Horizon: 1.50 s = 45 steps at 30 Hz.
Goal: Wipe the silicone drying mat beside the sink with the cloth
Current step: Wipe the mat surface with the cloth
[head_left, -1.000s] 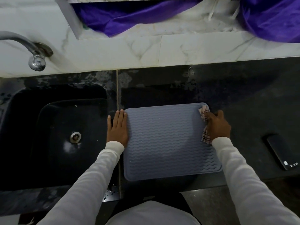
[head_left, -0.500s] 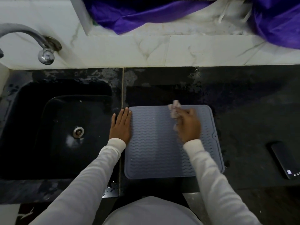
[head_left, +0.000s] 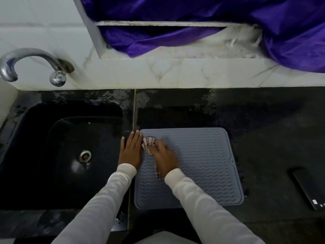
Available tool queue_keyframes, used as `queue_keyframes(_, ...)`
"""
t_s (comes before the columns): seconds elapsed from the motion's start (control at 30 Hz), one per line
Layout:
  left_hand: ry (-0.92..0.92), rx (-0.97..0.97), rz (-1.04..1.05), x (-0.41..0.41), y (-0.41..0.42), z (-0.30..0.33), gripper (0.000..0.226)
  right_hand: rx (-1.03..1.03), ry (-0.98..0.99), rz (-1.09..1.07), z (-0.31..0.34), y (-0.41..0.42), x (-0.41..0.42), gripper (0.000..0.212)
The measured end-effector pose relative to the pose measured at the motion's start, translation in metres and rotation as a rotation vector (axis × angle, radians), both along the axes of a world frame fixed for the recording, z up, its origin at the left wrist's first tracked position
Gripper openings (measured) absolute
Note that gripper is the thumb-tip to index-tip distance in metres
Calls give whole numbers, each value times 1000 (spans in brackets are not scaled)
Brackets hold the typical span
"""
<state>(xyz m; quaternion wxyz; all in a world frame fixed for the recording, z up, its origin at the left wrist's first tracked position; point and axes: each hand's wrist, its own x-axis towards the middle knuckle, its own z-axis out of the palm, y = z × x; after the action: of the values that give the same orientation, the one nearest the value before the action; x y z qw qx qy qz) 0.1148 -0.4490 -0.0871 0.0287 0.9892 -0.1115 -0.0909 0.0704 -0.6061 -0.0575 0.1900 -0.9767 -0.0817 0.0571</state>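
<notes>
A grey-blue silicone drying mat (head_left: 198, 166) with wavy ridges lies flat on the black counter, just right of the sink. My right hand (head_left: 164, 158) holds a bunched pink checked cloth (head_left: 149, 144) against the mat's far left part. A strip of the cloth shows below the hand by the wrist. My left hand (head_left: 131, 149) lies flat with straight fingers on the mat's left edge, touching the cloth side.
A black sink (head_left: 58, 152) with a metal drain (head_left: 85, 156) lies to the left, under a curved metal tap (head_left: 33, 65). A dark phone (head_left: 307, 188) lies on the counter (head_left: 272, 131) at the right. Purple fabric (head_left: 202, 27) hangs over the white marble ledge behind.
My right hand has swept the cloth leftward across the mat's far part, from the right corner to beside my left hand. The left hand has stayed on the mat's edge.
</notes>
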Motion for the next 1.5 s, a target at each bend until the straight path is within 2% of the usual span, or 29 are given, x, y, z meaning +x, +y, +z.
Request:
queue_keyframes(0.13, 5, 11, 8, 0, 1, -1, 68, -53, 1, -34, -1, -41, -1, 55)
queue_keyframes(0.47, -22, 12, 13, 0, -1, -4, 64, -140, 8, -310, 2, -175, -26, 48)
queue_keyframes(0.57, -21, 17, 15, -1, -1, -3, 66, -163, 45, -467, 4, -217, -32, 15)
queue_keyframes(0.63, -21, 21, 18, -2, -2, -2, 66, -146, -11, -542, 2, -236, -32, 39)
queue_keyframes(0.67, -17, 23, 17, -2, -2, -1, 66, -126, -10, -577, 3, -239, -32, 44)
queue_keyframes(0.73, -5, 26, 17, -2, -4, 0, 66, -131, -22, -626, 7, -234, -32, 40)
queue_keyframes(0.77, 1, 21, 20, -2, -4, 1, 67, -103, -15, -644, 12, -225, -30, 29)
queue_keyframes(0.8, 6, 13, 19, -2, -4, 1, 67, -95, -23, -628, 17, -214, -32, 12)
queue_keyframes(0.9, -1, -2, 9, -1, -2, 1, 67, 127, -119, -496, 17, -175, -29, 37)
queue_keyframes(1.03, -3, -63, 30, -3, -2, 0, 67, 292, -102, -286, 26, -80, -17, 42)
queue_keyframes(1.13, -23, -73, 25, -3, -2, 0, 64, 183, -29, -89, 20, -4, -1, 49)
queue_keyframes(1.23, -36, -63, 19, -4, -2, -1, 66, 179, 90, -137, 8, 29, 2, 39)
queue_keyframes(1.33, -33, -47, 17, -2, 0, -2, 65, 88, 68, -77, -3, 18, -6, 43)
queue_keyframes(1.5, -3, -39, 21, -1, 0, 0, 68, -40, 67, -93, -5, -35, -8, 46)
